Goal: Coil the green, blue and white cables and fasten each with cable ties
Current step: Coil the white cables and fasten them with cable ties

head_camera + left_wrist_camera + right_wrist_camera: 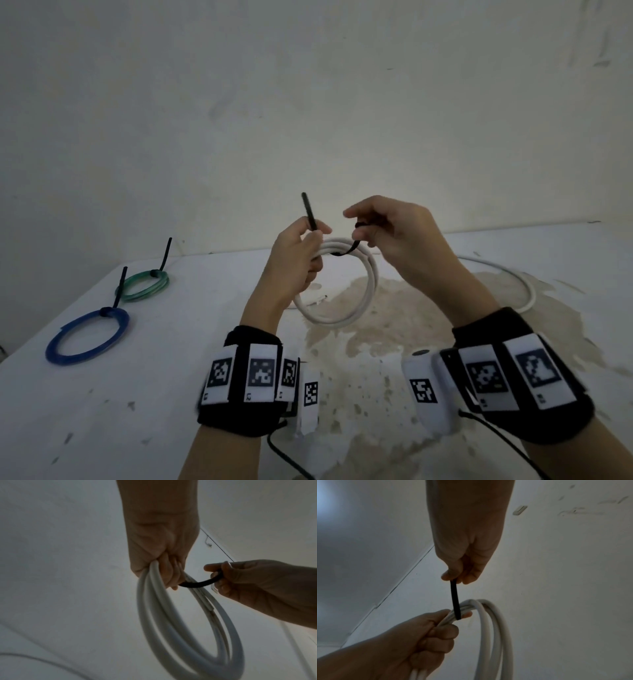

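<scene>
White cable [342, 301]: coiled, held up above the table [171, 394], its tail trailing off to the right. Left hand [298, 263]: fingers wrapped round the top of the coil. Black tie [346, 250]: looped round the strands, one end sticking up past the left hand. Right hand [387, 233]: pinching the tie's other end. Green cable [144, 286] and blue cable [87, 335]: coiled, each with a tie, lying at the table's left.
</scene>
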